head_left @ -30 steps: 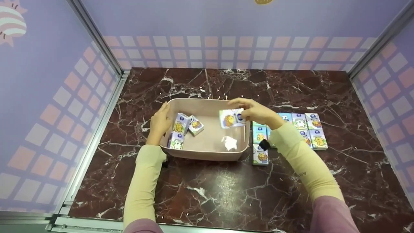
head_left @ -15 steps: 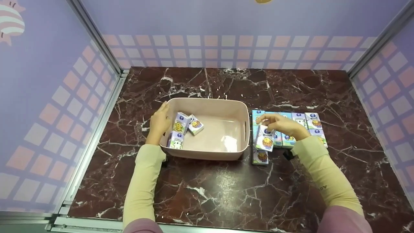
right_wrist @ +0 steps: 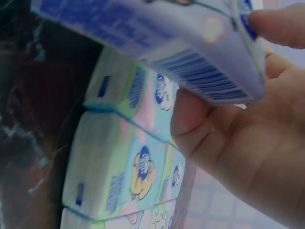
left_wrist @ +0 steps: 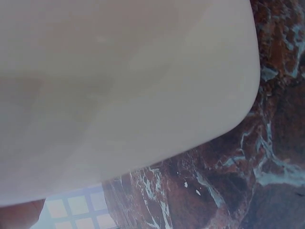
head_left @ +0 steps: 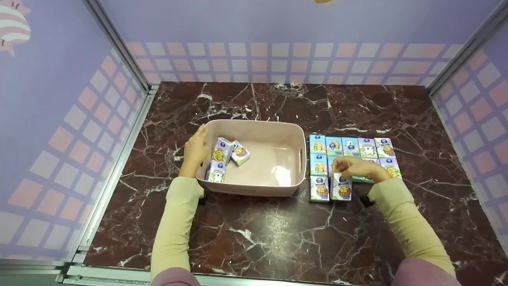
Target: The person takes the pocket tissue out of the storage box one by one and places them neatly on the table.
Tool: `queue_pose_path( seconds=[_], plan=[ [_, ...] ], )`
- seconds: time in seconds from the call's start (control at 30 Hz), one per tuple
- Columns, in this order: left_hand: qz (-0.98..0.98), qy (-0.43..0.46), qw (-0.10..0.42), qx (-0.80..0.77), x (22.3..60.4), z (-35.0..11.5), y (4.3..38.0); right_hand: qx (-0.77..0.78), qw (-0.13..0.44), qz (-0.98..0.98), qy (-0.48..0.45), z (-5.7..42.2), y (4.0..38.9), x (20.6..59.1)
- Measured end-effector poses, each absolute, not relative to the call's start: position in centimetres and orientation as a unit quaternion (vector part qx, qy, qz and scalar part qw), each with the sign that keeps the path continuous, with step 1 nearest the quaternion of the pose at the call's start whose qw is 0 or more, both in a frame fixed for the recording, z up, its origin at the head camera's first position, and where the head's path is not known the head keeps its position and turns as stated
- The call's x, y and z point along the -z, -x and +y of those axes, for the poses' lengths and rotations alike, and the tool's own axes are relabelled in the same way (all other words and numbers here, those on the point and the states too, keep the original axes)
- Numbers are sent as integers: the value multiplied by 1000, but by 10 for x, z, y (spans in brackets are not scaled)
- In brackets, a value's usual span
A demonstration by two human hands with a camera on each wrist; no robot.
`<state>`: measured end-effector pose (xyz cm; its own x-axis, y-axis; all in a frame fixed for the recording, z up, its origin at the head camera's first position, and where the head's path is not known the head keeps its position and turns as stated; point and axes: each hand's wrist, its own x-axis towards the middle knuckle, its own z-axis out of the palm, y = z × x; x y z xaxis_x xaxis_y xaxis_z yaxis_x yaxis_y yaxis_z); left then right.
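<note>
My right hand (head_left: pixel 357 167) pinches a small printed tissue pack (head_left: pixel 341 187), thumb and fingers at its upper end. In the right wrist view that tissue pack (right_wrist: pixel 200 52) shows a purple side with a barcode. It stands at the front of a block of tissue packs (head_left: pixel 318 165), beside the front pack of the leftmost column. My left hand (head_left: pixel 196 151) rests along the left rim of a beige plastic bin (head_left: pixel 270 147), fingers extended. Inside the bin, several tissue packs (head_left: pixel 223 151) lie at the left end. The left wrist view is mostly filled by the bin's wall (left_wrist: pixel 143 95).
The block of packs lies in rows right of the bin, on a dark red marbled tabletop (head_left: pixel 262 230). Purple panels with a checked band (head_left: pixel 278 59) stand behind and at both sides. Metal framing (head_left: pixel 115 174) runs along the left edge.
My right hand has moved from above the bin, rightward and toward the front of the packs, carrying the tissue pack with it. The left hand and the bin stay in place.
</note>
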<state>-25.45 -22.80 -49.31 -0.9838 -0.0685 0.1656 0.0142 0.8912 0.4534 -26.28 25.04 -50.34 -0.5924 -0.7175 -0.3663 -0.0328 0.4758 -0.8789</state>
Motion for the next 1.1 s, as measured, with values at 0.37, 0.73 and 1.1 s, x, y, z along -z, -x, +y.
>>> queue_pose_path(
  seconds=[0.37,0.73,1.1],
  plan=[
    [-968,-13,98,230,494,-228,254,376,279,846,255,246,243,510],
    [-969,-21,78,233,493,-229,254,266,214,915,216,248,220,508],
    [-968,-23,80,238,492,-227,254,152,202,940,229,237,199,522]
  ],
)
